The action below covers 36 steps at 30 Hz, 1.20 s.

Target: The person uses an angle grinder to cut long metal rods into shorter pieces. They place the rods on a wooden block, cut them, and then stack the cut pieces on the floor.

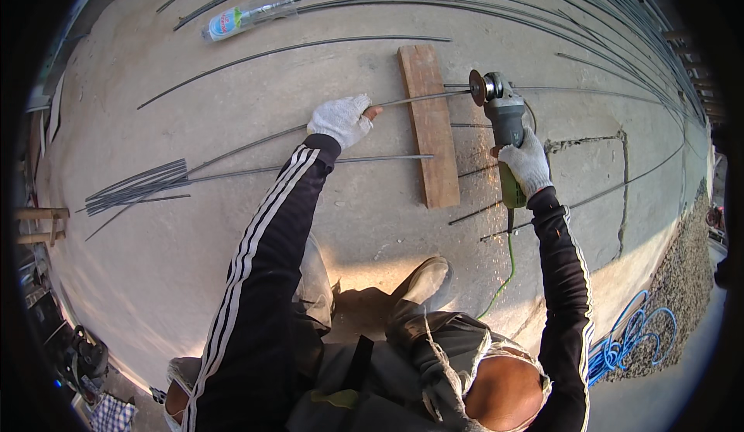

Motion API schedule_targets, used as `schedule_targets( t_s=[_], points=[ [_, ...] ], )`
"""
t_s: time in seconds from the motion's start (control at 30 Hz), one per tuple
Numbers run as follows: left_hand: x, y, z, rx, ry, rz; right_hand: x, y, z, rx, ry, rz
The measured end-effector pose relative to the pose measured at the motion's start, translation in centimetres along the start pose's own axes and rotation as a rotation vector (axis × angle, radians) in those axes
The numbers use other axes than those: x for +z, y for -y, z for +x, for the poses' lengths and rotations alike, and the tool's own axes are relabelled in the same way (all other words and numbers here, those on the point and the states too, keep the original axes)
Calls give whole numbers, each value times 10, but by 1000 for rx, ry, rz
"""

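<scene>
I see left hand [341, 122] closed round a rod [426, 97], right hand [526, 161] gripping a grinder [508, 122] — wood block [434, 145] between them.

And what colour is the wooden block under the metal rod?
Reddish brown; the wooden block shows best in the head view.

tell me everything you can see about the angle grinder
The angle grinder has a silvery, metal-looking head, a dark grey middle casing and a green rear section, partly covered by the gloved right hand gripping it. Its head points away from the person. A thin reddish-brown disc stands on edge at its left side, at or against a thin metal rod. A green cord trails from the rear toward the person. Orange specks, probably sparks, scatter nearby, suggesting it is running.
</scene>
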<state>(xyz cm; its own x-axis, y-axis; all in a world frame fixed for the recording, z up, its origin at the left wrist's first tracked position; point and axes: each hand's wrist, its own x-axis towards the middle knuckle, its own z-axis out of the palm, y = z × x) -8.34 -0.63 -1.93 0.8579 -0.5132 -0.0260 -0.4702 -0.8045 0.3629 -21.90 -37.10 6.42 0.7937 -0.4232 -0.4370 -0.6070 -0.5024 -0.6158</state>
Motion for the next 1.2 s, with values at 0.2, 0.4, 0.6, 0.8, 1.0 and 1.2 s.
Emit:
schedule_targets(
  t_s=[0.2, 0.4, 0.6, 0.8, 1.0, 1.2],
  points=[
    [0, 1, 1, -2, 4, -2, 3, 2, 2, 25, 26, 122],
    [-2, 1, 1, 3, -2, -10, 6, 0, 6, 11, -8, 101],
    [-1, -1, 0, 37, -47, -14, 2, 0, -8, 23, -49, -81],
    [-2, 0, 2, 27, 10, -21, -2, -23, -31, -28, -93, 560],
    [-7, 7, -11, 97, -51, -70, -39, -54, -52, -8, -153, 764],
    [-31, 46, -37, 113, -106, 75, -54, -84, -93, 33, -271, 697]
  ],
)
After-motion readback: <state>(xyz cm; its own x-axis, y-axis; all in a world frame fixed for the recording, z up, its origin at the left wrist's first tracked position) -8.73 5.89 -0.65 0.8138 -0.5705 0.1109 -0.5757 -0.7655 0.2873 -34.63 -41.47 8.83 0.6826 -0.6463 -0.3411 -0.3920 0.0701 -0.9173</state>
